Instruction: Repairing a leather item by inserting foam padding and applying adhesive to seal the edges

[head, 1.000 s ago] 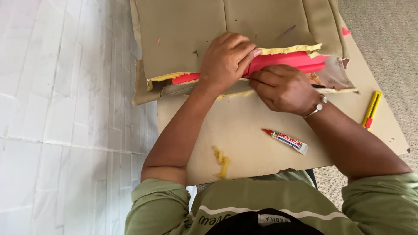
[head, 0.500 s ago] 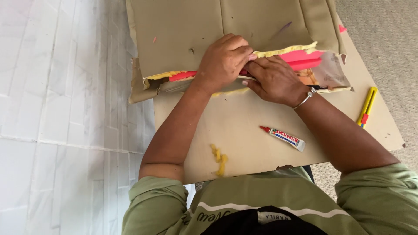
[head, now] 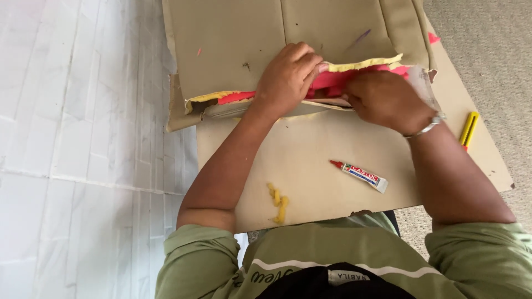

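A tan upholstered cushion (head: 233, 50) lies on a cardboard sheet (head: 310, 166), its near edge split so that yellow foam and a red lining (head: 235, 98) show. My left hand (head: 288, 77) presses down on the cover at the split, fingers curled over the edge. My right hand (head: 385, 99), a metal bracelet on its wrist, is beside it on the right, its fingers tucked into the opening against the red layer. Both hands touch the cushion's torn edge.
A small glue tube with a red cap (head: 360, 175) lies on the cardboard near my right forearm. Yellow foam scraps (head: 279, 202) sit by the cardboard's near edge. A yellow utility knife (head: 469, 130) is at the right. White tile floor (head: 77, 149) on the left, grey carpet (head: 487, 50) on the right.
My right hand has slid to the right along the split edge and further into the opening. My left hand has stayed pressed on the cover. The view has shifted slightly.
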